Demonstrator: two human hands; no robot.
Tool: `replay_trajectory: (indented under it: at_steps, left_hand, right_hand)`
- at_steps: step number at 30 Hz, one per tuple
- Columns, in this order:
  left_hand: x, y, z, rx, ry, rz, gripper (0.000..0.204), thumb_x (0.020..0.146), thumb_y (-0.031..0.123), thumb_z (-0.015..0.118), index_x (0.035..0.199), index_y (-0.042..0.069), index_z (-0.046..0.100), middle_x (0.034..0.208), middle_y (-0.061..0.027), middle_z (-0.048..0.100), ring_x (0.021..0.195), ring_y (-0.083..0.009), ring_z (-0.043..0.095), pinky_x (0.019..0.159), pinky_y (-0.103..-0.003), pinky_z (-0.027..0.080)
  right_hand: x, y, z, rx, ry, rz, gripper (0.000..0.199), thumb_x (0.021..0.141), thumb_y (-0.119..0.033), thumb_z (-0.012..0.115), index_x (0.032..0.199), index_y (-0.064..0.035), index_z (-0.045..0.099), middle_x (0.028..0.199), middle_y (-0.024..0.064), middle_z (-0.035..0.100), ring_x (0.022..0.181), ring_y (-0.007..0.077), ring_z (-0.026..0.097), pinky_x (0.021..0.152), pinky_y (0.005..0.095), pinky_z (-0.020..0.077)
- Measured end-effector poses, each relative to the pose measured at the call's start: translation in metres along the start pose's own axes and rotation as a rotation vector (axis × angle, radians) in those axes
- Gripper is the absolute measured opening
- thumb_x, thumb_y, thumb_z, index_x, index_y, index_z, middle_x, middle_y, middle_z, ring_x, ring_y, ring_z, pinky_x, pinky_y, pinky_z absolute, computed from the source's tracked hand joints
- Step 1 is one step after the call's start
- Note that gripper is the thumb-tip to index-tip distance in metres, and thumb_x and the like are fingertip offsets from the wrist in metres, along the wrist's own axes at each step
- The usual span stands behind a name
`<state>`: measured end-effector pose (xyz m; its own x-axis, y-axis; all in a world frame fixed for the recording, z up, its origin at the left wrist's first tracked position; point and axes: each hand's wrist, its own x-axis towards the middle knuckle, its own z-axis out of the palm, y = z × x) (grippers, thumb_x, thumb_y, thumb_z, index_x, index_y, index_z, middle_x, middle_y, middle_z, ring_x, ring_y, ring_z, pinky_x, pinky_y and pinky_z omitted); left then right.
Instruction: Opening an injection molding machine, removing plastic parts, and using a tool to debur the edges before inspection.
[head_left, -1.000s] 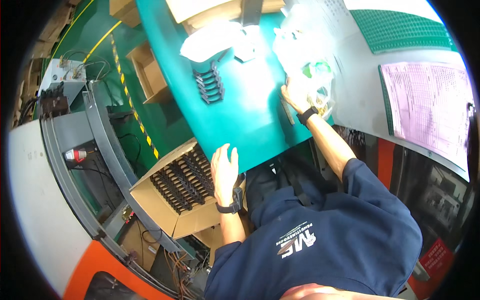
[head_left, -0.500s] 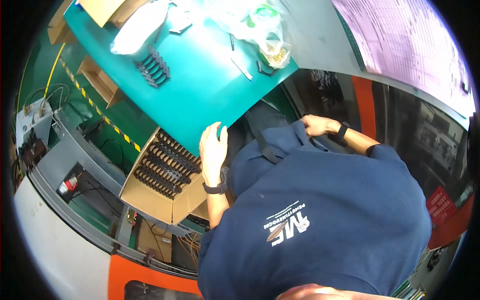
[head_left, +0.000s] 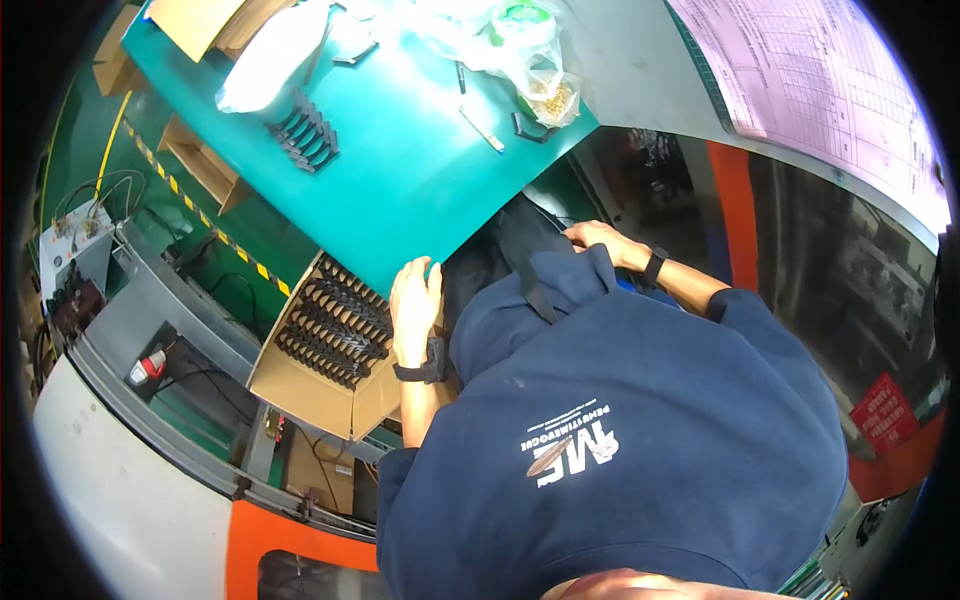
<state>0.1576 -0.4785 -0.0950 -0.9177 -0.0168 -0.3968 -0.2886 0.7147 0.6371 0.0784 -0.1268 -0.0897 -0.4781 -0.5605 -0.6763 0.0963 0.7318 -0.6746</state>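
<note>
My left hand (head_left: 413,300) rests at the near corner of the green-topped table (head_left: 400,210), fingers stretched out along its edge and the thumb a little apart. It holds nothing. Just left of it stands an open cardboard box (head_left: 300,395) with rows of black plastic parts (head_left: 335,325). My right hand (head_left: 605,242) is at my right side, close to the hem of my dark blue sweatshirt (head_left: 660,400). Its fingers bend down toward my dark trousers, and their tips are hidden. Whether it grips anything does not show.
On the table lie a row of black parts (head_left: 303,135), a white bag (head_left: 275,62), a pen (head_left: 482,130) and a clear bag of small brass-coloured pieces (head_left: 553,103). A grey machine with an orange post (head_left: 732,210) stands right; a grey conveyor-like frame (head_left: 185,290) is left.
My right hand has moved left and slightly up, away from the sweatshirt's side. My left hand has shifted slightly down and left, its fingers closer together at the table edge. The view moved a little.
</note>
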Motion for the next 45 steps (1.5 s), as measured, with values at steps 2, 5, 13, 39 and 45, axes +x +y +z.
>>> replay_trajectory:
  at_steps: [2, 5, 13, 39, 45]
  left_hand:
    - [0.006, 0.003, -0.006, -0.009, 0.043, 0.005, 0.026, 0.093, 0.022, 0.057, 0.103, -0.001, 0.062, 0.098, -0.0184, 0.066, 0.093, -0.0346, 0.062, 0.082, -0.042, 0.049]
    - [0.016, 0.010, -0.009, -0.027, 0.073, 0.021, 0.025, 0.093, 0.021, 0.057, 0.103, -0.001, 0.062, 0.097, -0.0183, 0.066, 0.093, -0.0345, 0.062, 0.081, -0.042, 0.049]
    - [0.040, 0.035, -0.002, -0.091, 0.087, 0.089, 0.022, 0.091, 0.020, 0.059, 0.100, 0.000, 0.062, 0.095, -0.0170, 0.066, 0.091, -0.0346, 0.062, 0.080, -0.042, 0.049]
    - [0.040, 0.161, 0.062, -0.378, -0.831, 0.170, 0.026, 0.081, 0.021, 0.062, 0.070, -0.002, 0.060, 0.059, -0.0161, 0.055, 0.054, -0.0150, 0.052, 0.053, -0.038, 0.040]
    - [0.038, 0.144, 0.065, -0.463, -0.791, 0.055, 0.028, 0.082, 0.024, 0.063, 0.071, -0.002, 0.061, 0.057, -0.0136, 0.054, 0.053, -0.0150, 0.049, 0.053, -0.036, 0.039]
  right_hand:
    - [0.003, -0.015, -0.011, -0.005, -0.164, 0.058, 0.019, 0.083, -0.017, 0.059, 0.074, -0.0029, 0.049, 0.067, 0.0049, 0.044, 0.062, 0.0150, 0.046, 0.060, 0.0329, 0.0381]
    - [0.001, -0.006, 0.004, 0.646, -0.170, 0.128, 0.021, 0.087, -0.018, 0.055, 0.070, -0.0093, 0.050, 0.066, -0.0021, 0.048, 0.062, 0.0080, 0.047, 0.056, 0.0282, 0.0372]
    - [-0.004, 0.000, 0.038, 1.063, -0.106, 0.148, 0.025, 0.100, -0.021, 0.044, 0.114, -0.0061, 0.059, 0.111, 0.0016, 0.061, 0.101, 0.0096, 0.055, 0.090, 0.0255, 0.0438]
    - [0.012, 0.033, 0.086, 1.139, 0.075, 0.261, 0.006, 0.083, -0.007, 0.054, 0.078, -0.0053, 0.052, 0.080, 0.0106, 0.050, 0.076, 0.0241, 0.047, 0.072, 0.0383, 0.0393]
    - [0.020, 0.033, 0.088, 0.962, 0.078, 0.208, 0.004, 0.082, -0.006, 0.055, 0.080, -0.0049, 0.053, 0.080, 0.0109, 0.051, 0.076, 0.0251, 0.048, 0.071, 0.0385, 0.0401]
